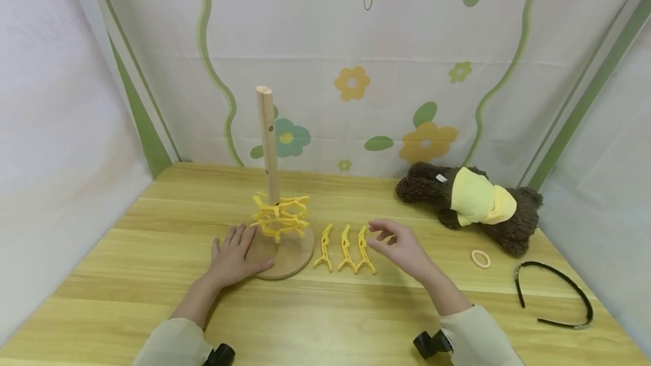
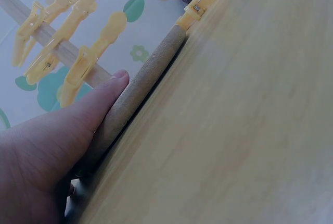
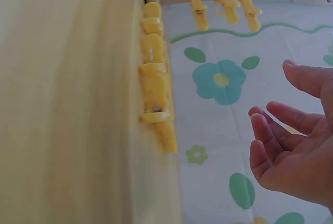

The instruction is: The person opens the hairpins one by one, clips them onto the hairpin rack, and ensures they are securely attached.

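A pale wooden post point(image 1: 269, 148) rises from a round wooden base point(image 1: 285, 264). Yellow alligator hair clips point(image 1: 281, 218) stick out around its lower part, seen also on the post in both wrist views. My left hand point(image 1: 231, 261) rests on the base's left side with fingers spread, its thumb point(image 2: 106, 96) lying over the top near the edge. To the right of the base, three loose yellow hair clips point(image 1: 346, 249) lie in a row on the table. Beside the rightmost one hovers my right hand point(image 1: 402, 247), fingers loosely bent and holding nothing; the right wrist view shows a gap between thumb and fingers.
A dark brown plush toy point(image 1: 427, 185) in yellow clothing lies at the table's back right. Nearer are a small pale ring point(image 1: 480, 259) and a black headband point(image 1: 574, 284). Behind the wooden table point(image 1: 325, 315) hangs a flower-patterned cloth point(image 1: 305, 33).
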A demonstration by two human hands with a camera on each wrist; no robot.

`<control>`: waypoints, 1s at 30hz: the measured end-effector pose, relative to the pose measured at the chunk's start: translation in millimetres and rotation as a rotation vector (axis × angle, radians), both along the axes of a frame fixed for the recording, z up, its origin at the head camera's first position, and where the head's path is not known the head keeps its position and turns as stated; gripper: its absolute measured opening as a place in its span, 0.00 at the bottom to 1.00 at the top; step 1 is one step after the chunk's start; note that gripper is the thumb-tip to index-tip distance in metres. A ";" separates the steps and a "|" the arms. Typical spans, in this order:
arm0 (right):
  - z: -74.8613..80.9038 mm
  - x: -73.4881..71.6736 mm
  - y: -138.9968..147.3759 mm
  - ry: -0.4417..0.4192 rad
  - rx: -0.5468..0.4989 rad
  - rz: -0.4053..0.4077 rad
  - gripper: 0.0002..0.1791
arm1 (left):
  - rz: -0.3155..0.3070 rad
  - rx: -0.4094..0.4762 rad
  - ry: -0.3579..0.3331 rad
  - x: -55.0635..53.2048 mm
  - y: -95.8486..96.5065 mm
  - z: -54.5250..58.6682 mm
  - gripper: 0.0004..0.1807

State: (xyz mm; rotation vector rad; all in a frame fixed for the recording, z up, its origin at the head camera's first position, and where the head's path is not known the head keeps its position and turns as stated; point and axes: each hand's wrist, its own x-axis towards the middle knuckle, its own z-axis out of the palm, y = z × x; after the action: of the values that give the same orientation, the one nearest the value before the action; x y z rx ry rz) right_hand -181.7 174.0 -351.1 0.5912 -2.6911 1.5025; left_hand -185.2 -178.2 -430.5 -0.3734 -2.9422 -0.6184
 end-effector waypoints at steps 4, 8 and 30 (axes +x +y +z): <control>-12.8 5.8 5.6 -0.018 -0.005 -0.019 0.22 | -0.004 0.003 -0.003 -0.1 0.8 1.4 0.51; -24.4 8.5 8.5 -0.051 -0.008 -0.051 0.22 | -0.007 0.003 -0.009 0.1 1.6 1.5 0.51; -67.7 7.5 7.5 -0.037 0.109 -0.167 0.03 | -0.007 0.022 -0.014 2.5 0.3 4.3 0.51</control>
State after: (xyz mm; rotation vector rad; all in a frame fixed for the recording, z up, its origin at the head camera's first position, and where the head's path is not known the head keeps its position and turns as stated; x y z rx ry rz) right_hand -174.1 181.5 -418.8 0.3324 -2.7841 1.3474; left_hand -182.7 -177.9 -426.2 -0.3783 -2.9457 -0.6565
